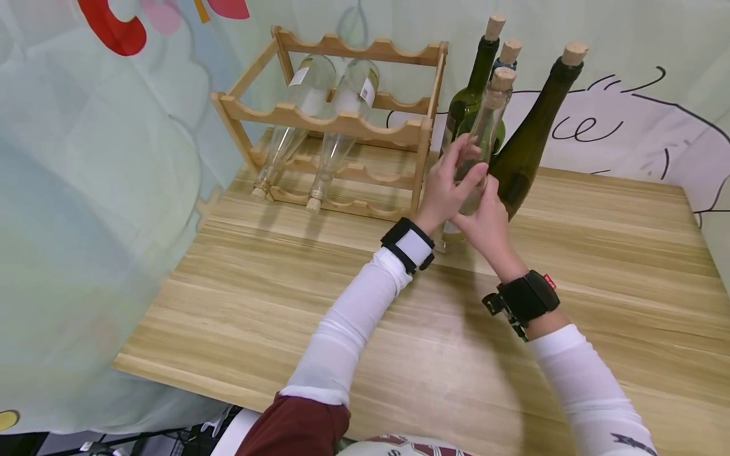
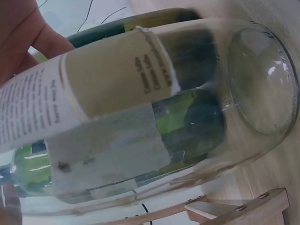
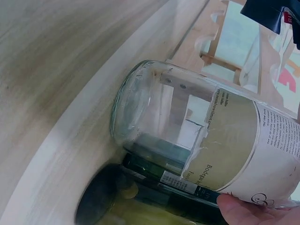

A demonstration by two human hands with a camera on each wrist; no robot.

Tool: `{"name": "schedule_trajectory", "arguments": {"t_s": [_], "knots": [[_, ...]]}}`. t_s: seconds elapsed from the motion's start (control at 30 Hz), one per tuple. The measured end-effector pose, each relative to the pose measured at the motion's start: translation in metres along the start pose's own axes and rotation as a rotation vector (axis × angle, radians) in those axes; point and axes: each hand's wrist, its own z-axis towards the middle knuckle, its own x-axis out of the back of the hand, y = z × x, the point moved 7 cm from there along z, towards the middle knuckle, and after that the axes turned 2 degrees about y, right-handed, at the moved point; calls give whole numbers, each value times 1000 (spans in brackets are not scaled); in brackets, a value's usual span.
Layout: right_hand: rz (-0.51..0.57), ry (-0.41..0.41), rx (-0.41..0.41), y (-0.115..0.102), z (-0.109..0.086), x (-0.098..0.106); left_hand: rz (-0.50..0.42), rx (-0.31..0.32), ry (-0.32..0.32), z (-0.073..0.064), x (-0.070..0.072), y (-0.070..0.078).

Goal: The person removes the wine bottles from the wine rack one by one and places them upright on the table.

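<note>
Both hands are on a corked clear glass bottle [image 1: 489, 120] with a torn paper label [image 2: 110, 77]. My left hand [image 1: 443, 187] grips it around the upper body, below the neck. Lower down, my right hand [image 1: 489, 221] holds the same bottle, its thumb [image 3: 236, 211] against the label. The bottle stands nearly upright, with its base close to the tabletop; I cannot tell if they touch. Right behind it are corked green bottles, one [image 1: 476, 82] at the back and a dark one [image 1: 530, 126] leaning right in the head view.
A wooden bottle rack [image 1: 348, 120] stands left of the hands. Two corked clear bottles, one at the left [image 1: 310, 85] and another [image 1: 353, 88] beside it, lie tilted in it, necks toward me. The wooden table [image 1: 274, 304] reaches a printed curtain at the back.
</note>
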Motion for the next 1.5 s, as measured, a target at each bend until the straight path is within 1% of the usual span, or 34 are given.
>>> {"name": "schedule_trajectory", "arguments": {"t_s": [0.33,0.5,0.93,1.07,1.2,1.37,1.43,1.5], "knots": [[-5,-37,-39,4,8,-1,41,12,-7,7,-1,-5],[-9,-45,-43,6,10,-2,49,7,-7,8,-2,-6],[-22,-35,-21,4,9,-1,55,8,-2,6,-2,-6],[-30,-33,-18,3,10,-1,58,14,-10,5,-2,-6],[-32,-36,-28,4,9,-1,60,31,-23,4,-1,-5],[-43,-34,-35,4,9,-1,68,23,-17,3,0,-4],[-46,-30,-28,4,9,-1,75,42,-24,2,0,-5],[-46,-27,-24,4,9,-1,85,80,-45,2,0,-6]]}}
